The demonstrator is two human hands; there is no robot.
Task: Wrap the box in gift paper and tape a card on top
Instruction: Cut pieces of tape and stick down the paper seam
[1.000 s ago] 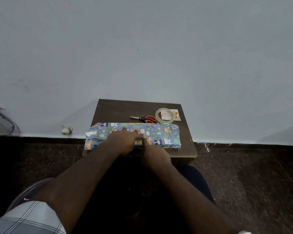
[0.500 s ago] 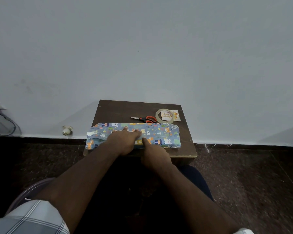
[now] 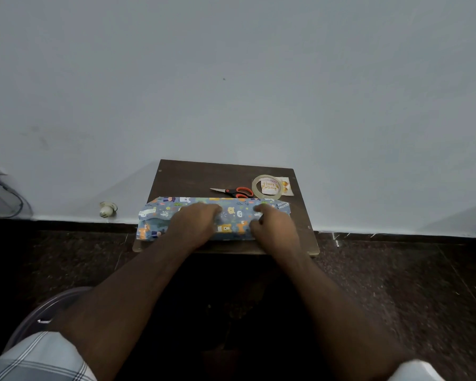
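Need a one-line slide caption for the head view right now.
Both hands, left hand and right hand, press gift paper around the box; scissors, tape roll and card wait behind.

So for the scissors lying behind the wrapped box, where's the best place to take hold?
By the orange handles, probably reaching over the wrapped box with the right hand. The scissors lie flat and closed on the table, blade tips pointing left, handles toward the tape roll, nearest that hand.

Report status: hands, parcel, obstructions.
Both hands, left and right, press flat on wrapped box. Card under tape roll, untaped. Nothing obstructing.
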